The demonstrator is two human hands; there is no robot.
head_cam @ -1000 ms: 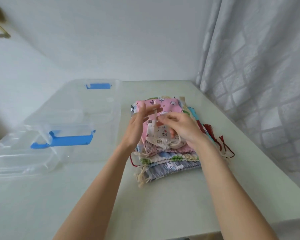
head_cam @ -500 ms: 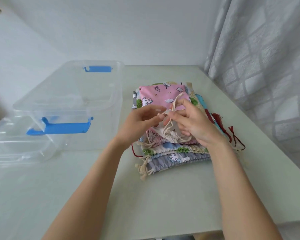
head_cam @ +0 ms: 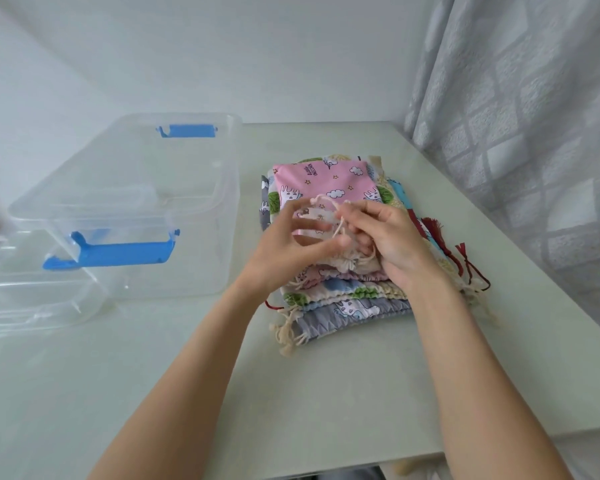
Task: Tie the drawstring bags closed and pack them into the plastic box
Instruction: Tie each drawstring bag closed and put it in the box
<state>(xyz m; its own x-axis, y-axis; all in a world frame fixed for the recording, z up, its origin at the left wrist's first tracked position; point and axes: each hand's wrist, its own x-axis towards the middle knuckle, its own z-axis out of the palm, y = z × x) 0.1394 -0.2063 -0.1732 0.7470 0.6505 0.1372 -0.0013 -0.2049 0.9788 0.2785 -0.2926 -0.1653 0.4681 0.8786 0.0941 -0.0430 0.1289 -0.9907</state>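
Note:
A stack of several patterned drawstring bags [head_cam: 340, 299] lies on the pale table, a pink bag [head_cam: 329, 180] on top. Over the stack's near half my two hands work a cream drawstring [head_cam: 340, 225]. My right hand [head_cam: 388, 244] pinches the cord near its loop. My left hand [head_cam: 288, 247] is blurred, its fingers spread and its thumb against the cord; its grip is unclear. The clear plastic box [head_cam: 201, 271] with blue latches stands open to the left of the stack.
The box's clear lid [head_cam: 28, 299] lies at the far left, partly under the box. Red cords and tassels [head_cam: 465, 261] trail from the stack's right side. A patterned curtain [head_cam: 534, 133] hangs along the table's right edge, a white wall behind.
Both hands have stayed over the stack and kept working the cream cord, looping it. My left hand's fingers have spread wider. The camera tilted down a little.

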